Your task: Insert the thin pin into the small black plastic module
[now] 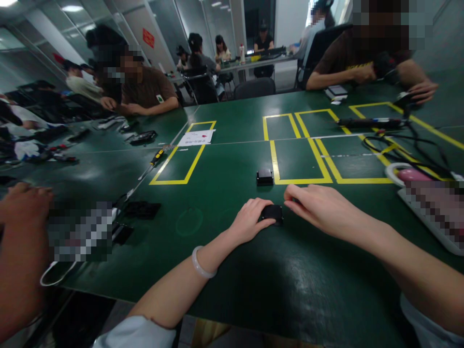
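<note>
My left hand point(251, 220) grips the left side of a small black box-like part point(272, 213) on the green table, thumb at its near edge and fingers over the far one. A pale bracelet circles that wrist. Just right of the part, my right hand point(313, 205) hovers with fingers curled and pinched together; whether something tiny sits between the fingertips cannot be made out. A second small black box-like part point(264, 177) rests a little beyond my left hand, beside the yellow tape.
Yellow tape outlines point(302, 181) mark the table. A yellow-black screwdriver point(156, 158) and a paper sheet point(196, 137) lie left of centre. Black cables point(406, 145) and a pink-topped object point(415, 175) are at right. A co-worker's arm point(23, 251) reaches in at left; other people sit opposite.
</note>
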`<state>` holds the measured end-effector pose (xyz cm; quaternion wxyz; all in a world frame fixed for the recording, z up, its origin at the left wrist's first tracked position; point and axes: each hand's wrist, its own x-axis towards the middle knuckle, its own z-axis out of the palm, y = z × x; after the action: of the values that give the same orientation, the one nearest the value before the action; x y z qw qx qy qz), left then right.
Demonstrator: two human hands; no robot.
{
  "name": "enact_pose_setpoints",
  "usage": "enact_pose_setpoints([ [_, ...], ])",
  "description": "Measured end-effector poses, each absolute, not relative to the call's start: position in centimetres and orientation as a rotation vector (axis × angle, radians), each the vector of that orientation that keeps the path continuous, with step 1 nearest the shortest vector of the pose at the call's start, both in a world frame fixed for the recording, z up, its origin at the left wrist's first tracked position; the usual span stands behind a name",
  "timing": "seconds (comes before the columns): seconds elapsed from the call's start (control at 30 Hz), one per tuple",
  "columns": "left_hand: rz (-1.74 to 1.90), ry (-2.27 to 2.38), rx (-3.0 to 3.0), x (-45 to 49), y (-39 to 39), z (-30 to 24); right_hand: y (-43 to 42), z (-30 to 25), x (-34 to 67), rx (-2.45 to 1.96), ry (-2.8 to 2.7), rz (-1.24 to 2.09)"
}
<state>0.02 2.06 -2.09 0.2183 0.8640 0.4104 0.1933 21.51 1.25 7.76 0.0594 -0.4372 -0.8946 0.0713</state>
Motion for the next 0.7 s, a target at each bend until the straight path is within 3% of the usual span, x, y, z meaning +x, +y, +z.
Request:
enact_pose_setpoints([
  [0.43,0.543,1.129,2.387,0.03,2.13,-2.22,1.38,7.86,21.63,-1.340,-2.729,0.153],
  [0.7,0.543,1.126,2.396,0.00,2.15,-2.21,1.34,8.18,21.96,-1.255,-2.699,0.287],
])
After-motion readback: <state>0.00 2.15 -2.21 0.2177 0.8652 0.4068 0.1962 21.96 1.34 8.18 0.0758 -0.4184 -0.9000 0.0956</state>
